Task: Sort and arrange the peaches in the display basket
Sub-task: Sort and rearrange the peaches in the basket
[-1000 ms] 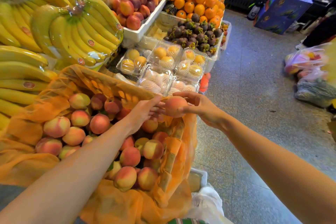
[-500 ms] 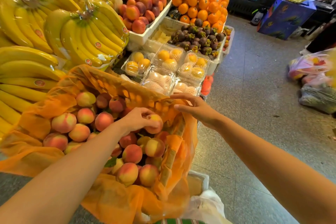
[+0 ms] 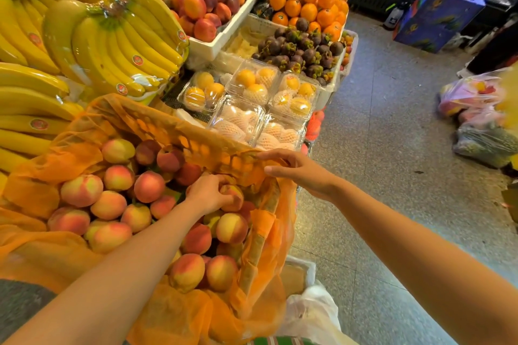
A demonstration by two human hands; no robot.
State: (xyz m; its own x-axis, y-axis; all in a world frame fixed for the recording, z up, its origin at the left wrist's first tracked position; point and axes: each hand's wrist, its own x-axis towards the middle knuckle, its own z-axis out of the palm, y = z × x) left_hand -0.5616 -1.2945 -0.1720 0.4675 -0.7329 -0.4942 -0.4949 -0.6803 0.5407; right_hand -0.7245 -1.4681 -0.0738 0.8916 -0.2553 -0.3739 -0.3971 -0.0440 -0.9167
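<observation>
Left hand (image 3: 208, 193) covers most of the peach (image 3: 234, 199) in its grip. Orange netting (image 3: 168, 131) conceals most of the basket (image 3: 256, 252). Whether the right hand (image 3: 300, 173) pinches that netting: undetermined. Bananas (image 3: 25, 84) run off the left edge; bags (image 3: 476, 109) at the right edge are blurred.

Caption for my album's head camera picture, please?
Left hand grips a round pink-yellow peach in the orange mesh-lined basket; right hand open at its rim.

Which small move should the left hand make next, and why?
Probably settle the pink-and-yellow peach into the pile and let go. The left hand grips it with curled fingers, low in the orange-mesh-lined display basket and against other peaches near the right rim, so it looks almost placed. The right hand is open by the rim, holding nothing.
</observation>
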